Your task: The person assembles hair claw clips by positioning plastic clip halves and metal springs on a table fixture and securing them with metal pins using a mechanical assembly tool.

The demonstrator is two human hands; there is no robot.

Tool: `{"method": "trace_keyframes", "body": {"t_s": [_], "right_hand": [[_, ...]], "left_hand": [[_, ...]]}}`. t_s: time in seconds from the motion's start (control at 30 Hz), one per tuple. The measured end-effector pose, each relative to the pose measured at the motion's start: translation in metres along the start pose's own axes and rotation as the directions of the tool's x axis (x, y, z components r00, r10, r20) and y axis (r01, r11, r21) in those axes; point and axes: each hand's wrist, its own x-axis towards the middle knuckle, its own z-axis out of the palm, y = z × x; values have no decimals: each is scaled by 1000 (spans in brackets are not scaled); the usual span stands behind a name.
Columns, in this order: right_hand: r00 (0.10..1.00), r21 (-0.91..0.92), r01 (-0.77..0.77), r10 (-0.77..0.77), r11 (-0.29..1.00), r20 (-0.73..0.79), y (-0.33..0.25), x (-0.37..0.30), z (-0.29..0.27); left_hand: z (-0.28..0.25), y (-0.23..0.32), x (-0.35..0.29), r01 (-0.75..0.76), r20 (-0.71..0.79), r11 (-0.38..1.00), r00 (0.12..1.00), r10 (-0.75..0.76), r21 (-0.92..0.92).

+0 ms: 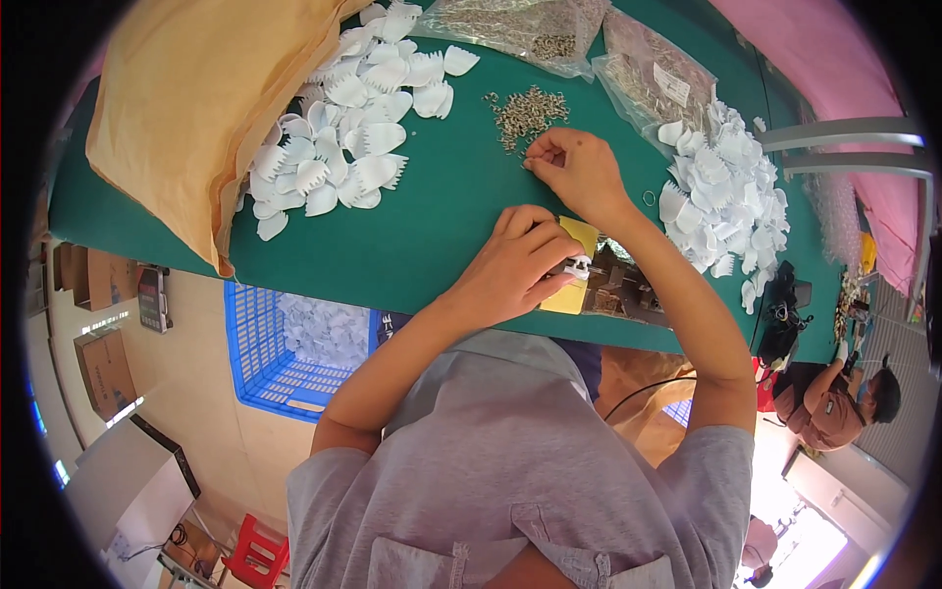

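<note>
My left hand [520, 257] is closed with thumb and fingers around a small white plastic piece [579, 266], just at the yellow plate [581, 236] of a small metal bench fixture [623, 285]. Farther out, my right hand [581, 175] pinches thumb and forefinger together at the near edge of a pile of small brass-coloured metal parts [530, 113]. Whatever lies between those fingertips is too small to make out. White toothed plastic pieces [334, 147] are heaped on the left of the green table [432, 211]. A second heap of white pieces [726, 191] lies right of my right forearm.
A large brown paper bag [186, 108] leans by the left heap. Clear bags of metal parts [549, 44] lie at the far side. Metal rails [844, 133] stand at right. Below the table edge is a blue crate [270, 378]. A co-worker [824, 407] sits far right.
</note>
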Motion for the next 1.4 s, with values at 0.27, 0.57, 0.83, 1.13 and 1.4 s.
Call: {"method": "trace_keyframes", "body": {"t_s": [0.27,0.57,0.83,1.13,1.4], "right_hand": [[997,339,6,-34,941,75,-1,-61,-62],[995,201,28,-48,979,92,-24,-126,-61],[993,89,88,-94,992,71,-24,-128,-56],[996,43,75,-77,996,53,-25,-129,-53],[999,121,38,-41,992,19,-23,-131,-47]], "left_hand": [[-1,-1,0,14,-18,1000,1000,-14,-5],[-3,0,2,16,-5,1000,1000,-16,-16],[2,-1,0,52,-21,997,998,-53,-54],[0,0,2,47,-15,998,999,-47,-38],[0,0,2,45,-19,998,999,-46,-43]]}}
